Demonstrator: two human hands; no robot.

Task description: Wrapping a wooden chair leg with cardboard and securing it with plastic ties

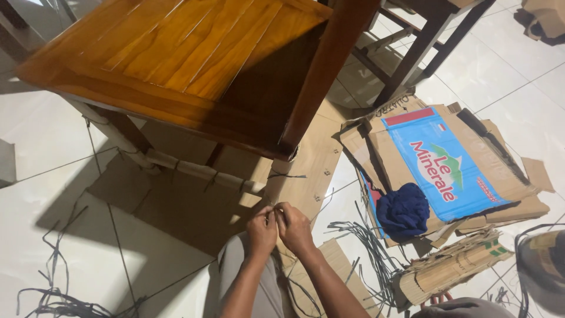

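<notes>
The left hand [261,231] and the right hand [293,227] meet low in the middle of the view, touching each other at the fingertips; both are curled closed, and they pinch a thin dark strap [274,219] between the fingers, just at the foot of the wrapped leg [275,182] of a wooden chair [176,65] (how much of the strap is inside the fingers, I cannot tell). The leg is covered with pale paper, and one dark strap end [288,175] lies across it higher up; a second wrapped leg [120,136] stands to the left, and one wrapped crossbar [203,171] joins the two.

The chair stands on a flat brown cardboard sheet [176,206] on the white tiled floor [518,65]; its glossy seat fills the top of the view and hides much of what is under it. To the right lies one flattened carton [447,171] with a blue printed panel, and one dark blue cloth [404,211] is bunched on its lower edge. One roll of corrugated cardboard [453,265] lies below it. Loose dark straps [362,247] are scattered near the right forearm, and another tangle of straps [56,294] lies at the lower left. One more piece of dark furniture [424,41] stands behind, at the top right.
</notes>
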